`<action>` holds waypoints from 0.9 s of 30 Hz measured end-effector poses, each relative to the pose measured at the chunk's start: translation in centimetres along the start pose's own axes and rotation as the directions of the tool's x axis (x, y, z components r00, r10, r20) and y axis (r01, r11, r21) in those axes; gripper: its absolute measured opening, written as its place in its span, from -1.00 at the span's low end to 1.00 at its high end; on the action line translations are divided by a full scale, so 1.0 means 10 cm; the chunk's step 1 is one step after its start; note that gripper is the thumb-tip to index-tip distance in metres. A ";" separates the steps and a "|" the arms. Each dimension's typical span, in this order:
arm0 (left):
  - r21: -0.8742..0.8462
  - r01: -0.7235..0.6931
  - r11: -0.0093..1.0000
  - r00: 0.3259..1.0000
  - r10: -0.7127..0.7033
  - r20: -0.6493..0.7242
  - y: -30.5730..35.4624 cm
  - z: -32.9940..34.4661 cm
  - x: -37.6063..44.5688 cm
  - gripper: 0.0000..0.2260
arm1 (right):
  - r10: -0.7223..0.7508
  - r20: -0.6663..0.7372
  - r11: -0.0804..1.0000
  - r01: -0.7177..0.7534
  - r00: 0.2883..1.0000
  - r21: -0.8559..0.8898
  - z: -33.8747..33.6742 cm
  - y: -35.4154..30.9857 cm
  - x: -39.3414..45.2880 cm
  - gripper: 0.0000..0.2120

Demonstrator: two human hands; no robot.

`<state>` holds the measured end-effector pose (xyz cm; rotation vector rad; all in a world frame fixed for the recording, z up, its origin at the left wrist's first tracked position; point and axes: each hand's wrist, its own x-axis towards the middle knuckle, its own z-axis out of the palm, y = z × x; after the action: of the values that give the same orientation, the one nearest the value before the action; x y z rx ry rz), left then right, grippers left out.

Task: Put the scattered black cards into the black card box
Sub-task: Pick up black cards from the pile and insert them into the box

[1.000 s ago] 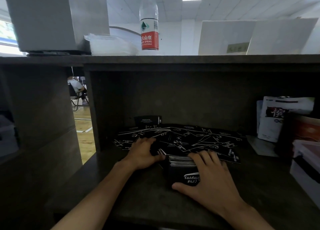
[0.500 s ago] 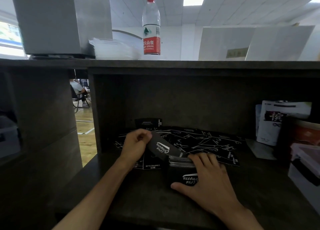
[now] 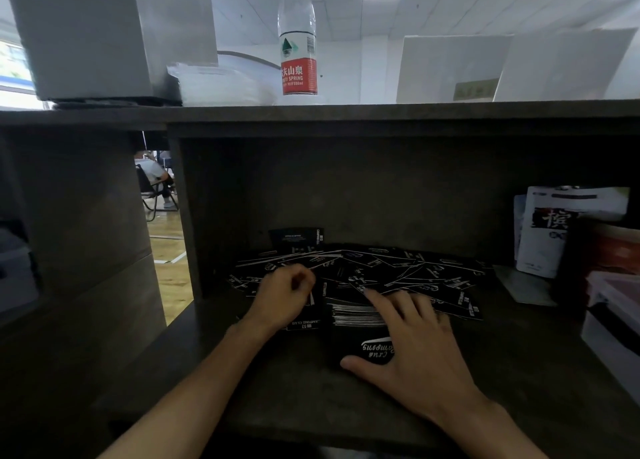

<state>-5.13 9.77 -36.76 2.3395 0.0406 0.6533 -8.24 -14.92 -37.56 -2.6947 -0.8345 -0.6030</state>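
The black card box stands on the dark shelf, with a stack of cards showing white edges inside it. My right hand grips the box, thumb on its front face and fingers laid over the stack. Behind it, several scattered black cards lie spread in a fan across the shelf, and one black card leans upright against the back wall. My left hand is on the left part of the pile, fingers curled and pinching a black card by its edge.
White packets and plastic containers crowd the shelf's right end. The left wall of the cubby stands close to my left hand. A water bottle and a grey box sit on the top board.
My left hand carried one card from the pile to the box, let it go there, and has come back to the pile's left part. My right hand has kept hold of the box.
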 end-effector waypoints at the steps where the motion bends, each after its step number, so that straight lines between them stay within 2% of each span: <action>1: 0.182 0.003 0.983 0.999 -0.009 0.033 -0.06 0.00 0.03 -0.77 | -0.005 0.002 1.000 0.005 1.000 -0.010 0.00 0.00 0.00 -0.08; 3: 0.366 0.049 0.929 0.975 -0.123 0.183 -0.15 0.00 0.06 -0.53 | -0.005 0.014 1.000 0.005 1.000 -0.012 -0.01 0.00 0.00 -0.10; 5: 0.420 0.050 0.906 0.946 -0.178 0.272 -0.17 0.02 0.07 -0.43 | -0.006 0.018 1.000 0.007 1.000 -0.009 -0.02 0.00 0.00 -0.11; 11: 0.471 0.032 0.881 0.909 -0.221 0.352 -0.14 0.00 0.11 -0.31 | -0.003 0.007 1.000 0.003 1.000 -0.002 -0.02 -0.01 -0.01 -0.12; 14: 0.438 0.042 0.898 0.897 -0.227 0.379 -0.10 -0.04 0.18 -0.28 | -0.002 0.012 1.000 0.002 1.000 -0.003 -0.01 -0.01 -0.01 -0.13; 16: 0.376 0.078 0.924 0.912 -0.218 0.347 -0.10 -0.04 0.20 -0.26 | 0.002 0.008 1.000 -0.002 1.000 -0.001 -0.01 -0.01 -0.01 -0.12; 18: 0.245 0.111 0.963 0.952 -0.174 0.252 -0.11 -0.03 0.21 -0.36 | 0.005 0.006 1.000 -0.005 1.000 -0.001 -0.01 0.00 -0.01 -0.12; 21: -0.088 0.120 0.989 0.991 -0.125 -0.053 -0.10 -0.12 0.21 -0.82 | 0.001 0.009 1.000 -0.001 1.000 -0.003 -0.01 0.00 -0.02 -0.12; 23: -0.306 0.080 0.949 0.957 -0.158 -0.242 -0.03 -0.19 0.16 -0.89 | -0.005 0.001 1.000 0.005 1.000 0.003 -0.01 0.01 -0.02 -0.11; 25: -0.450 0.009 0.893 0.964 -0.127 -0.233 0.09 -0.18 0.05 -0.88 | -0.007 -0.006 1.000 0.007 1.000 0.010 0.00 0.02 -0.01 -0.10; 27: -0.457 -0.027 0.889 0.999 0.004 -0.051 0.23 -0.08 -0.12 -0.86 | 0.008 -0.015 1.000 -0.008 1.000 0.027 0.02 0.03 -0.01 -0.05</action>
<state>-6.86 8.23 -35.33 1.8680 -0.1021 0.6469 -8.11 -15.16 -37.82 -2.6650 -0.8214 -0.6053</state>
